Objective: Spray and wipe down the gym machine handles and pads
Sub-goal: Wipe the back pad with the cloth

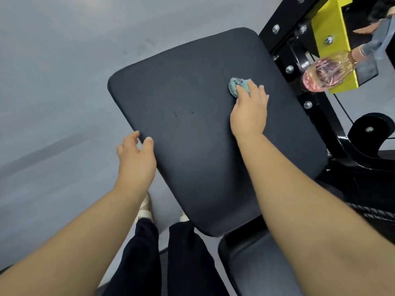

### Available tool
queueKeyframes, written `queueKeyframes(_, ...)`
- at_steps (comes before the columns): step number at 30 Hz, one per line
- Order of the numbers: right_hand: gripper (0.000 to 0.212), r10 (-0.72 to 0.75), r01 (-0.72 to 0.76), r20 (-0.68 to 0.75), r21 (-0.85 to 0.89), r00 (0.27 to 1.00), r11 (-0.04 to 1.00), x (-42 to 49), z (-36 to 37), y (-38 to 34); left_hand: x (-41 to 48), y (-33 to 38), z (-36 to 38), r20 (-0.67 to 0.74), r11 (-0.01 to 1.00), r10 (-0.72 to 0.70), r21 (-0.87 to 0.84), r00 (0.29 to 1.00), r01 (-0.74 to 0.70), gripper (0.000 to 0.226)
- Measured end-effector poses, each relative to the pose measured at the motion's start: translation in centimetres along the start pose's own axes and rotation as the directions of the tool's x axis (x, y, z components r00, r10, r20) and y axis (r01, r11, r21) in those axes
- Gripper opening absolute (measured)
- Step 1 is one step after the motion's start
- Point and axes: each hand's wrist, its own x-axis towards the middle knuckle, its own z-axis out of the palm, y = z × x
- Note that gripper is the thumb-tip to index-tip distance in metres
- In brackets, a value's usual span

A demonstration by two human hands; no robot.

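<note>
- pad [192, 124]: black, flat, rounded corners, set at a tilt across the middle of the view; two small dark specks near its centre.
- right hand [250, 112]: lies on the pad's upper right part, fingers fairly straight and laid over the cloth [235, 87], pressing it to the pad. not a closed grip as far as can be seen; the thumb is hidden.
- cloth: teal, bunched, part patterned; it pokes out past the fingertips, near the pad's right edge.
- left hand [136, 159]: relaxed, fingers loosely curled, holding nothing. thumb tip sits at the pad's left edge; cannot tell whether it touches.
- bottle [327, 73]: clear with pink liquid, up on the frame right of the pad, against the yellow bracket [329, 20]. how it is held up is not clear.
- frame [320, 116]: black, bolted, runs along the pad's right side.
- second pad [256, 263]: black, below the first one's lower corner.
- person stands at the pad's near end; dark trousers [136, 263] and a light shoe [145, 208] show over the grey floor [53, 82].
</note>
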Motion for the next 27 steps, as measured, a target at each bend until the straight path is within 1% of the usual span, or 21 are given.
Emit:
queueKeyframes(1,0.038,0.009,-0.01,0.011,0.023,1.0,1.0,-1.0,0.3,-1.9,0.2,0.1,-0.4,0.018,1.0,0.0,-0.012,1.0,0.0,0.044)
queueKeyframes(2,0.038,-0.039,0.038,0.023,0.052,0.999,0.998,-2.4,0.9,-4.1,0.6,0.1,-0.8,0.035,1.0,-0.001,-0.023,0.999,0.002,0.043)
queueKeyframes(4,0.04,-0.251,0.248,0.017,0.12,0.968,0.961,-6.6,1.9,-8.8,1.1,0.6,-1.7,0.072,0.998,-0.026,-0.061,0.997,0.031,0.04)
queueKeyframes(5,0.041,-0.391,0.383,0.041,0.13,0.92,0.915,-8.9,2.3,-11.0,1.5,0.6,-2.4,0.094,0.994,-0.046,-0.097,0.995,0.055,0.037)
queueKeyframes(7,0.042,-0.581,0.554,0.14,0.19,0.802,0.81,-11.9,2.3,-13.3,2.0,0.9,-3.4,0.144,0.979,-0.086,-0.173,0.986,0.111,0.023)
queueKeyframes(9,0.036,-0.713,0.686,0.155,0.196,0.684,0.701,-10.6,2.2,-12.7,2.7,1.1,-4.8,0.2,0.972,-0.12,-0.176,0.972,0.157,0.023)
queueKeyframes(10,0.033,-0.743,0.729,0.154,0.144,0.651,0.669,-8.9,2.0,-11.2,3.0,1.0,-5.2,0.236,0.975,-0.126,-0.151,0.964,0.164,0.03)
queueKeyframes(11,0.033,-0.729,0.727,0.156,0.076,0.667,0.682,-6.9,1.8,-9.6,3.2,1.2,-5.6,0.272,0.978,-0.122,-0.128,0.954,0.162,0.035)
queueKeyframes(13,0.036,-0.571,0.579,0.108,-0.08,0.814,0.811,-2.2,1.1,-4.9,3.3,1.8,-5.6,0.325,0.987,-0.092,-0.095,0.941,0.13,0.035)
queueKeyframes(14,0.037,-0.417,0.424,0.084,-0.118,0.905,0.898,-0.3,0.4,-2.8,3.3,2.2,-5.3,0.332,0.992,-0.063,-0.079,0.941,0.094,0.03)
queueKeyframes(15,0.037,-0.234,0.239,0.053,-0.131,0.971,0.962,1.0,-0.3,-1.3,3.3,2.6,-4.9,0.328,0.997,-0.031,-0.055,0.944,0.052,0.028)
queueKeyframes(16,0.037,-0.059,0.063,0.034,-0.116,0.998,0.991,1.7,-0.7,-0.8,3.2,2.8,-4.4,0.309,1.0,-0.008,-0.01,0.951,0.012,0.032)
queueKeyframes(17,0.038,0.053,-0.052,0.012,-0.095,0.999,0.994,1.8,-0.4,-1.3,3.3,3.0,-3.8,0.277,0.999,0.007,0.046,0.961,-0.021,0.039)
queueKeyframes(18,0.039,0.092,-0.093,-0.006,-0.085,0.996,0.992,1.2,0.2,-2.8,3.2,3.1,-3.4,0.23,0.992,0.036,0.111,0.973,-0.063,0.042)
queueKeyframes(19,0.039,0.058,-0.059,-0.01,-0.086,0.998,0.995,0.2,0.8,-4.8,3.1,3.4,-3.1,0.183,0.977,0.091,0.174,0.979,-0.124,0.042)
queueKeyframes(20,0.039,-0.049,0.047,-0.015,-0.081,0.999,0.996,-1.4,1.6,-7.2,3.0,3.6,-2.7,0.151,0.959,0.152,0.217,0.977,-0.183,0.041)
queueKeyframes(21,0.037,-0.194,0.194,-0.014,-0.039,0.981,0.98,-3.4,2.4,-9.5,2.9,3.9,-2.4,0.133,0.942,0.208,0.241,0.969,-0.235,0.04)
queueKeyframes(22,0.037,-0.351,0.351,-0.014,-0.003,0.936,0.936,-5.5,3.0,-11.6,3.0,4.3,-1.9,0.118,0.929,0.247,0.252,0.962,-0.269,0.039)
queueKeyframes(24,0.043,-0.616,0.62,0.129,0.008,0.777,0.784,-9.0,2.5,-14.4,3.3,5.3,-1.5,0.07,0.917,0.274,0.282,0.959,-0.283,0.037)
queueKeyframes(25,0.042,-0.715,0.727,0.214,0.031,0.665,0.686,-8.9,2.8,-13.9,3.6,5.9,-1.3,0.055,0.912,0.27,0.304,0.961,-0.274,0.036)
queueKeyframes(27,0.04,-0.797,0.793,0.279,0.159,0.536,0.588,-5.5,2.6,-10.9,4.3,6.6,-0.9,0.072,0.889,0.282,0.356,0.957,-0.289,0.034)
